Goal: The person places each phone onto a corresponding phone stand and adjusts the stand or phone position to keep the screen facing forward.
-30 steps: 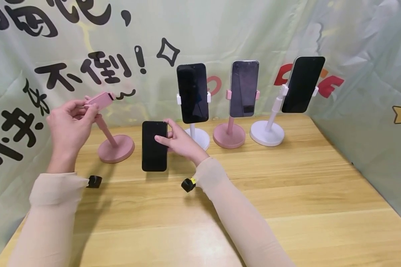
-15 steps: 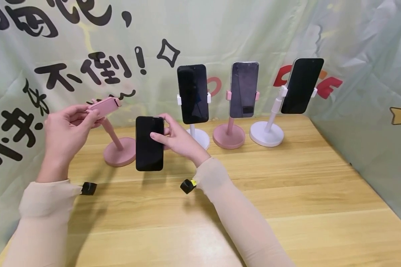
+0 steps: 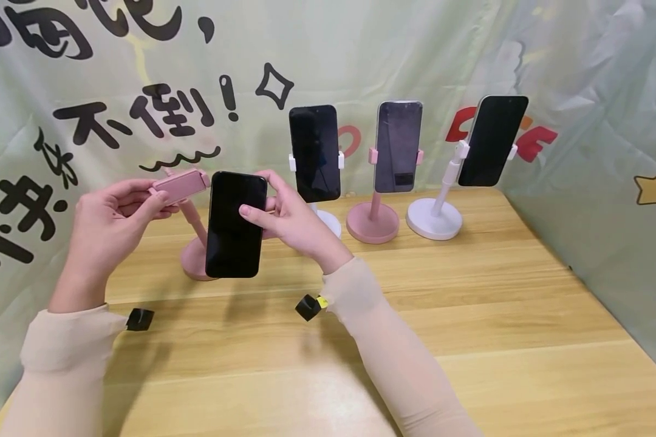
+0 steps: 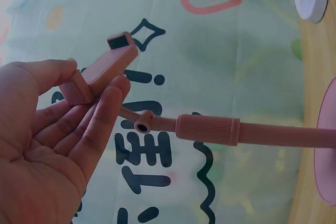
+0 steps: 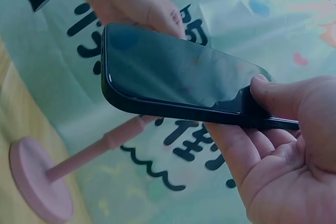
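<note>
My left hand (image 3: 112, 227) pinches the clamp head of a pink phone stand (image 4: 207, 129) between thumb and fingers. The clamp (image 4: 107, 69) is tilted and has no phone in it; a dark pad shows on its far jaw. Held upright by its right edge, a black smartphone (image 3: 235, 224) is in my right hand (image 3: 295, 218), thumb on the screen and fingers behind. The phone is just right of the clamp and hides part of the stand's round base (image 5: 39, 179) in the head view. In the right wrist view the phone covers the clamp.
To the right stand a white stand (image 3: 330, 224) with a black phone (image 3: 315, 155), a pink stand (image 3: 373, 223) with a grey-screened phone (image 3: 398, 145), and a white stand (image 3: 434, 218) with a black phone (image 3: 493, 141). A printed cloth (image 3: 415, 48) hangs behind the wooden table (image 3: 470, 315).
The right hand has brought the phone left and up, closer to the clamp. The left hand has moved the pink stand right and toward me, its clamp turning to face more forward.
</note>
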